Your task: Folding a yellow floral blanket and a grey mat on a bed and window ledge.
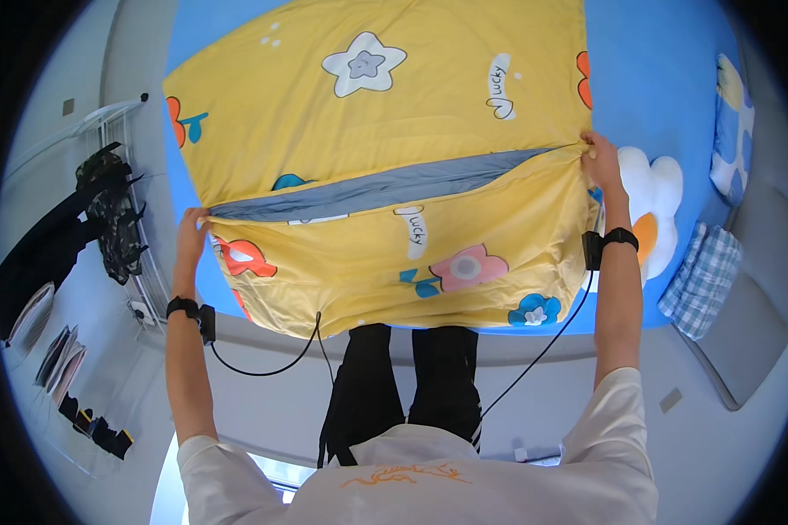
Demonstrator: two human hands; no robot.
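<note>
A yellow patterned fabric cover point(433, 128), printed with flowers and stars, is spread over a bed with a blue sheet point(637, 85). My left hand point(192, 226) pinches the cover at its left edge. At the right edge my right hand point(601, 161) grips the cover, a little farther from my body. Between the two hands runs a long gap in the yellow fabric, showing a grey-blue layer point(381, 189) inside. The near part of the cover hangs toward my legs in loose wrinkles.
A white flower-shaped cushion point(656, 197) lies right of my right hand. Beyond it are a checked folded cloth point(702, 279) and a blue-and-white pillow point(732, 131). A white rack point(128, 170) with hanging clothes stands at left. Black cables point(269, 373) run from devices on both wrists.
</note>
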